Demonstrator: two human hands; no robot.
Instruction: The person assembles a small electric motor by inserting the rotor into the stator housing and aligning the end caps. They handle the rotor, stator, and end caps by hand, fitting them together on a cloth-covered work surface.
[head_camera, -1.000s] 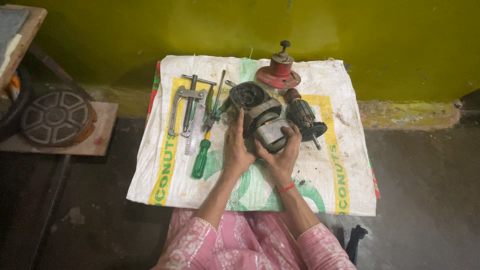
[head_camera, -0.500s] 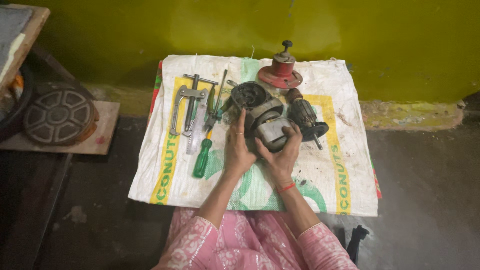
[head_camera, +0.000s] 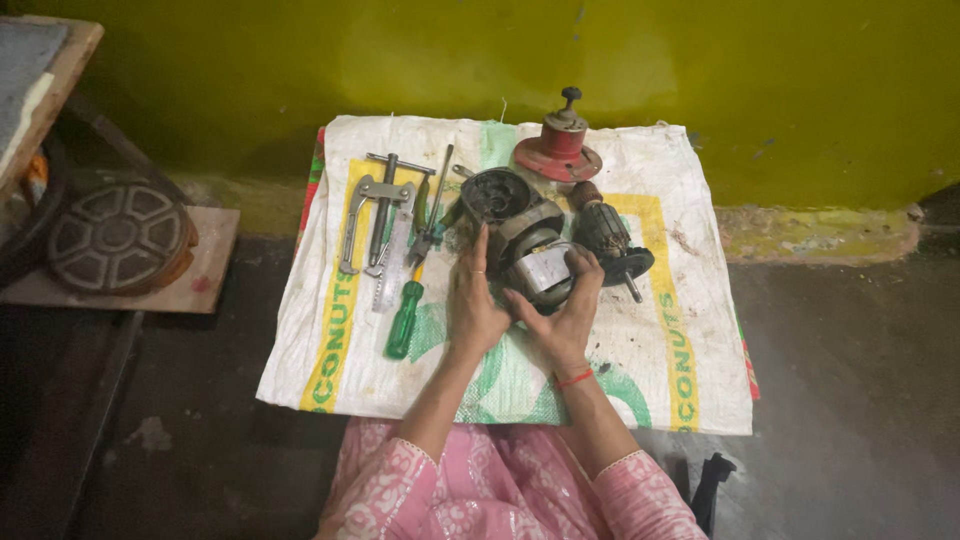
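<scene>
A grey motor housing (head_camera: 530, 255) lies in the middle of a white woven sack (head_camera: 330, 330) spread on the floor. My left hand (head_camera: 472, 300) rests flat against its left side, fingers pointing up. My right hand (head_camera: 565, 310) wraps around its lower right side. A dark round end cover (head_camera: 497, 193) sits just behind the housing. A wound armature (head_camera: 612, 238) lies to the right, and a red round base with a knob (head_camera: 559, 148) stands at the back.
Left of the housing lie a metal puller (head_camera: 372, 208), a green-handled screwdriver (head_camera: 406, 318) and other slim tools. A round metal wheel (head_camera: 115, 235) sits on a board at far left. A yellow-green wall (head_camera: 700, 70) runs behind the sack.
Both hands stay on the motor housing with only slight shifts of the fingers. The view has drifted a little.
</scene>
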